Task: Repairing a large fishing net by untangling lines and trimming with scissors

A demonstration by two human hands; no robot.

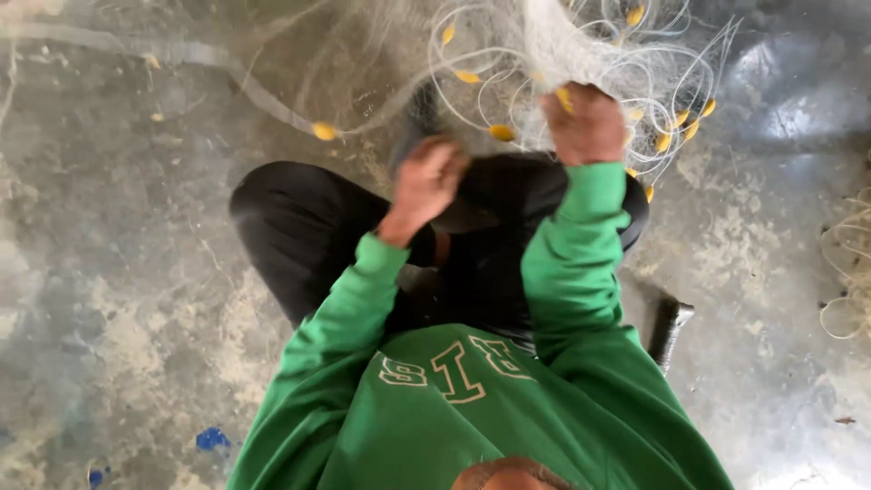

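Far left: grey, stained concrete floor (118,272), with blue paint spots (212,439) near the bottom edge. A thin pale strand of netting runs diagonally across the top left, ending at a yellow float (324,131).

Centre: person seated on the floor, green sweatshirt (472,399) with pale lettering on the chest, dark trousers (308,227), knee bent out to the left side of the view.

Left hand (426,181) is raised in front of the lap, blurred by motion — fingers curled in, pressed together, seemingly pinching fine mesh, though what exactly they hold cannot be told from the blur. It sits just below the lower edge of the fishing net (553,45).

Right hand (588,122) is higher up and to the right, knuckles toward the camera, fingers closed around a bunched part of the net, touching it directly.

The fishing net is a pale, translucent heap at top centre to top right, hanging over the knees and spreading on the floor — looped white line and many small yellow floats (501,132) scattered through it, several just beside the right hand.

Right: a dark tool handle (670,328) lies on the floor beside the right sleeve. At the far right edge, a loose coil of white line (848,272) lies on the floor, well apart from both hands.
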